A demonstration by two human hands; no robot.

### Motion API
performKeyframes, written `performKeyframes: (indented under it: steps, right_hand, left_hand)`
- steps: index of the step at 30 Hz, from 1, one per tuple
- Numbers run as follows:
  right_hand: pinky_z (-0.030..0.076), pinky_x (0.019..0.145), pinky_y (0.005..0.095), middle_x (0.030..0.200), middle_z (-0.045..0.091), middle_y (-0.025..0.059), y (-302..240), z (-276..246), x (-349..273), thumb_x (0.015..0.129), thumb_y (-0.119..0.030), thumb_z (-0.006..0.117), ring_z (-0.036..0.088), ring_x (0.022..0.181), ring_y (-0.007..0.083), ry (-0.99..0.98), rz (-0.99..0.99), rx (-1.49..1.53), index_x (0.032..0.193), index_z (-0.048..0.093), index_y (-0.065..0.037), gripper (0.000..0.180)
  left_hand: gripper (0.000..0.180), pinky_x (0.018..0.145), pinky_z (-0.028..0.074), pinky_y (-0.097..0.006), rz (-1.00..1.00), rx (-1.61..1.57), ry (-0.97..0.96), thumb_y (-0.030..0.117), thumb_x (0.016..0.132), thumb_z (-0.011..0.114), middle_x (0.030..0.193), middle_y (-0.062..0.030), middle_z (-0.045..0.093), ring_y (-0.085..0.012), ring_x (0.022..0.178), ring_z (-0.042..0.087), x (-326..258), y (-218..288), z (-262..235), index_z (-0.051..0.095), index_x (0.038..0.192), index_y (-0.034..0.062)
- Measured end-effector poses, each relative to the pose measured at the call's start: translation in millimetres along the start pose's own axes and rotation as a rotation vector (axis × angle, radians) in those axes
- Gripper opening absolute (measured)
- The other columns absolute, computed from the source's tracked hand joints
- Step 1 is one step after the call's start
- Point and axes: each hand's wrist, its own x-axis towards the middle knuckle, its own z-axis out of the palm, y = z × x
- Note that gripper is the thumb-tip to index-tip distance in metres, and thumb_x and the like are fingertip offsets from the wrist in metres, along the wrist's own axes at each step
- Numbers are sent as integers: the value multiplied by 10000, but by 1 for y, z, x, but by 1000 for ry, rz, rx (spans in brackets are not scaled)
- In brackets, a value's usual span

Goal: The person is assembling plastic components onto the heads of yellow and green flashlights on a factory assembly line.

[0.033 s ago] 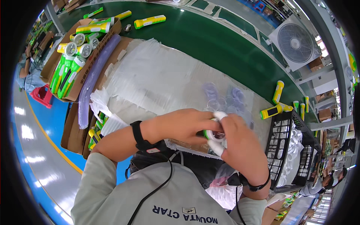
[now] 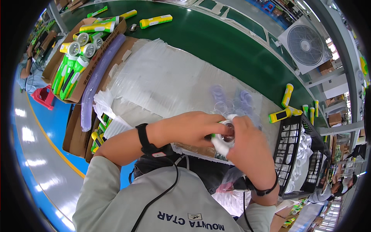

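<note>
Both my hands meet over the front right part of the padded work surface (image 2: pixel 170 77). My left hand (image 2: pixel 208 125) is closed around a flashlight; only a little green of its body shows between the fingers. My right hand (image 2: pixel 247 135), with white coverings on its thumb and a fingertip, grips the white ring (image 2: pixel 228 133) at the flashlight's head. The head's opening tips upward, and its inside looks reddish-brown. Just beyond my hands lie stacks of clear round lenses (image 2: pixel 244 101), partly behind my fingers. The flashlight's lower end is hidden.
At the left stands a cardboard box (image 2: pixel 91 69) of green-and-yellow flashlights, with a purple plastic roll (image 2: pixel 92 85) along its side. A black crate (image 2: pixel 284 154) of white rings is at the right. Loose flashlights (image 2: pixel 156 21) lie on the green table (image 2: pixel 216 42); a fan (image 2: pixel 305 45) stands beyond.
My right hand has turned slightly around the flashlight's head, its thumb shifting, and more of the white ring shows. My left hand keeps nearly the same place.
</note>
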Motion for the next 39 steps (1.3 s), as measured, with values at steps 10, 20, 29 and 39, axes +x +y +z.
performKeyframes:
  steps: [10,20,29,39]
  right_hand:
    - [479,715,375,1011,567,140,-8,-16,18,683,-268,758,575,901,303,-390,392,-237,1178,488,-22,615]
    - [434,502,345,734,528,67,51,25,20,591,-198,713,552,554,248,162,-529,-269,868,521,-48,368]
    - [415,443,332,651,515,39,30,34,8,644,-399,727,524,470,226,232,-138,-253,838,524,-55,444]
    - [431,467,346,634,505,34,23,28,-4,679,-443,728,533,507,235,113,-17,-310,918,527,-30,518]
  left_hand:
    - [361,713,485,-394,-16,-19,48,155,738,703,975,-84,578,-314,853,598,-5,1,2,559,1069,146]
    - [327,661,485,-396,69,-24,-69,157,747,694,931,-89,573,-301,803,589,-3,3,-9,597,1059,131]
    - [381,676,484,-386,-87,-3,-30,123,765,684,998,-97,526,-313,815,586,-8,5,5,548,1121,133]
    - [343,781,446,-399,-197,-86,-145,94,786,649,1057,-111,552,-331,942,560,-1,15,2,563,1116,135]
